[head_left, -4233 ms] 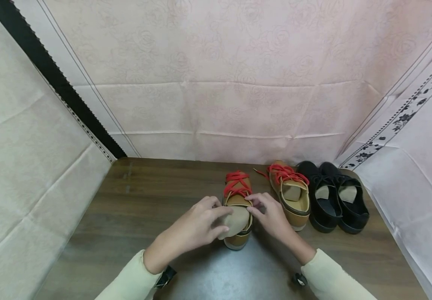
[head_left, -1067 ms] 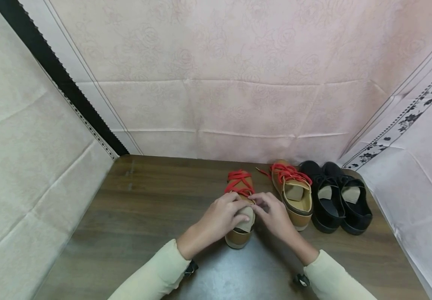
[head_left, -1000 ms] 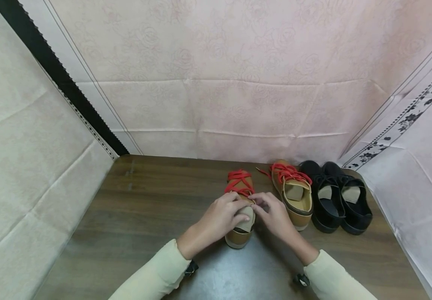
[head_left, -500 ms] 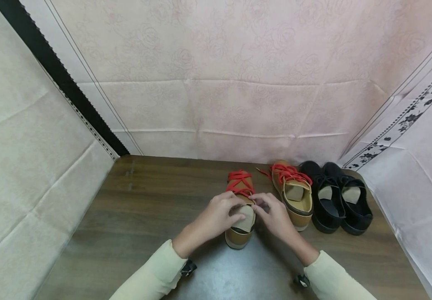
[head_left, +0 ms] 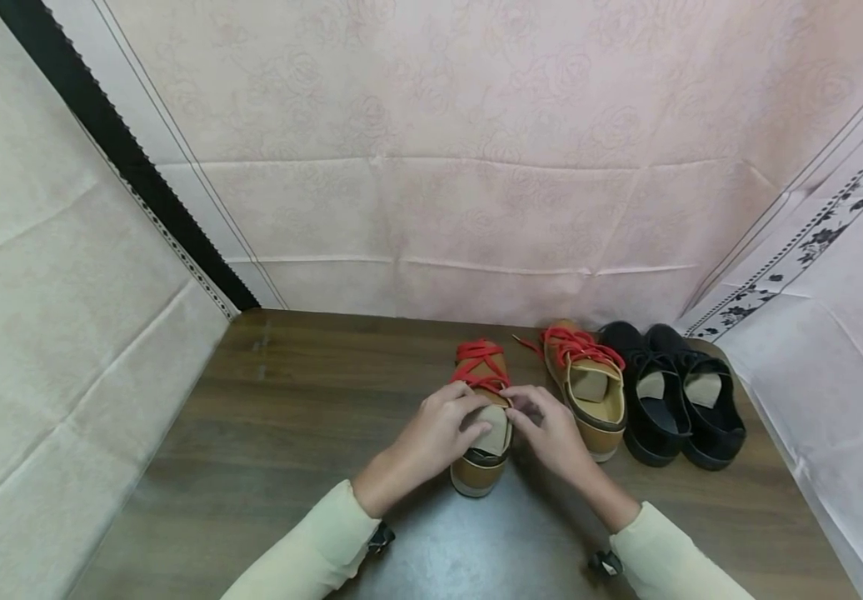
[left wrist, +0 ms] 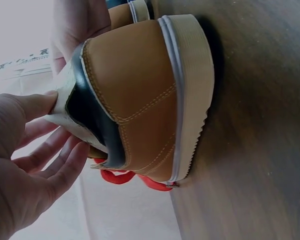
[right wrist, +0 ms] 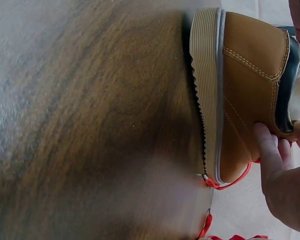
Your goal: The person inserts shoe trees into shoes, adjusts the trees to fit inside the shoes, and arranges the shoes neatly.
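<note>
A tan shoe (head_left: 478,477) with red laces (head_left: 480,367) stands on the wooden surface, toe towards the back wall. A pale beige insert (head_left: 493,432) sits partly inside its opening. My left hand (head_left: 435,429) pinches the insert between thumb and fingers; in the left wrist view the thumb lies on its edge above the dark collar (left wrist: 90,107). My right hand (head_left: 547,429) pinches the right edge of the shoe opening, just behind the laces. In the right wrist view, a finger (right wrist: 270,150) touches the shoe's tan side (right wrist: 247,100). The insert's front end is hidden inside the shoe.
To the right stands the matching tan shoe (head_left: 596,433) with loose red laces, a beige piece inside it. Beside it are two black shoes (head_left: 645,446), also with pale pieces inside. Patterned pale sheets (head_left: 439,217) hang behind and on both sides of the wooden surface (head_left: 289,433).
Over about four seconds the insert went from lying across the heel opening to deeper in the shoe. My left hand moved right with it. Within the last second the hands barely shifted.
</note>
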A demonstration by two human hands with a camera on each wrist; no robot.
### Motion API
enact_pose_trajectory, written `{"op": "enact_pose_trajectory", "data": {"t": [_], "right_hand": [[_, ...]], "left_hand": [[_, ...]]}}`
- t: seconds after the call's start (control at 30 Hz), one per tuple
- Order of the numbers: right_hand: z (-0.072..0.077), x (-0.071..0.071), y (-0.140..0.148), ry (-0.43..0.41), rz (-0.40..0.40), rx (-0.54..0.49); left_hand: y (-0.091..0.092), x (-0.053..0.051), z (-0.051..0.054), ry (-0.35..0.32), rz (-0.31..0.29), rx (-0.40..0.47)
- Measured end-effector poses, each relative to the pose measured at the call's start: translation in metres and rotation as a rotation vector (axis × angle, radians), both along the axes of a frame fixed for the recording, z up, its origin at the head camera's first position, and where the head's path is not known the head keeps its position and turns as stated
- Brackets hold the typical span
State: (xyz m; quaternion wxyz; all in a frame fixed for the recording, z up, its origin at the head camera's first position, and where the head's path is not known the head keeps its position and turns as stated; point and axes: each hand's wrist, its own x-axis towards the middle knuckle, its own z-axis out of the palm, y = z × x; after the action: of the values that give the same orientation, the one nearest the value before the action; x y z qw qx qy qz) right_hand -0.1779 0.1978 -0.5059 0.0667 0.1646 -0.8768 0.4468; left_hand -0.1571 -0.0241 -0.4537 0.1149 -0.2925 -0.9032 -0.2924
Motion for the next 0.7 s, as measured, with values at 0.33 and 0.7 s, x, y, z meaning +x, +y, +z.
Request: {"op": "enact_pose_trajectory", "data": {"t": [0.33, 0.7], "right_hand": [[0.002, 0.001, 0.0, -0.003, 0.011, -0.017], [0.001, 0.0, 0.0, -0.013, 0.005, -0.01]], "left_hand": [[0.001, -0.003, -0.009, 0.026, 0.031, 0.011], [0.002, -0.002, 0.003, -0.075, 0.005, -0.068]]}}
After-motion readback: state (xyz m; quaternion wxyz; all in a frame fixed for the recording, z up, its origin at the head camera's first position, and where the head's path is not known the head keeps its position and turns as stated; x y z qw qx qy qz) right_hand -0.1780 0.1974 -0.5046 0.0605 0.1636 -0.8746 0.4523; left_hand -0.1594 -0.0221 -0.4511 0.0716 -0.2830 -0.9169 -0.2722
